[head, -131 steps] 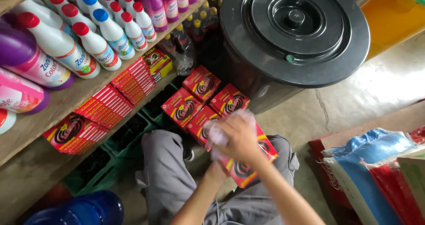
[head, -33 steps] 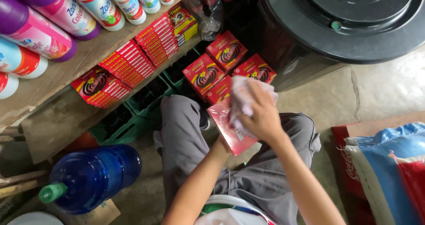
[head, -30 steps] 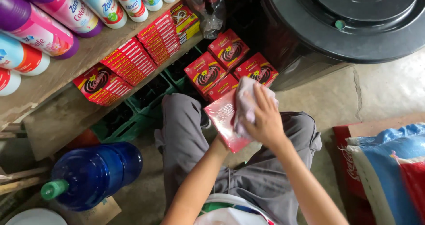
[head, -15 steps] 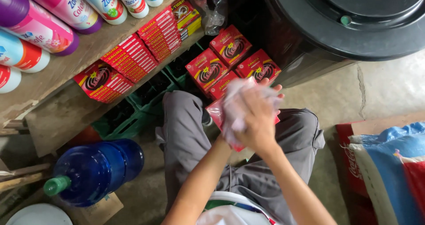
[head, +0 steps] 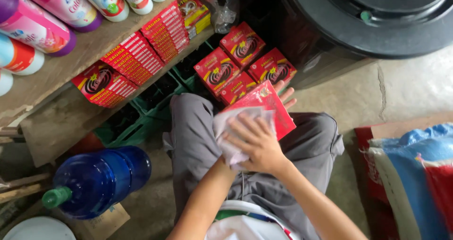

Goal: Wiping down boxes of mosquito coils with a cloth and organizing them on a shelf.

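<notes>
A flat red box [head: 278,109] rests above my grey-trousered knees. My left hand [head: 284,94] holds it from below; only its fingertips show past the box's far edge. My right hand [head: 257,143] lies on top with fingers spread, pressing a pale cloth [head: 225,126] against the box's near left part. Three matching red boxes [head: 243,60] with a spiral picture lie just beyond, on a green crate [head: 141,122].
A wooden shelf [head: 71,65] at left carries stacks of red boxes [head: 141,51] and plastic bottles [head: 52,18]. A large black lidded bin [head: 358,23] stands at upper right, a blue water bottle [head: 99,181] at lower left, a blue-and-red sack [head: 415,164] at right.
My right hand has slid the cloth from the box's far right side down toward its near left. The box now lies lower and flatter over my knees.
</notes>
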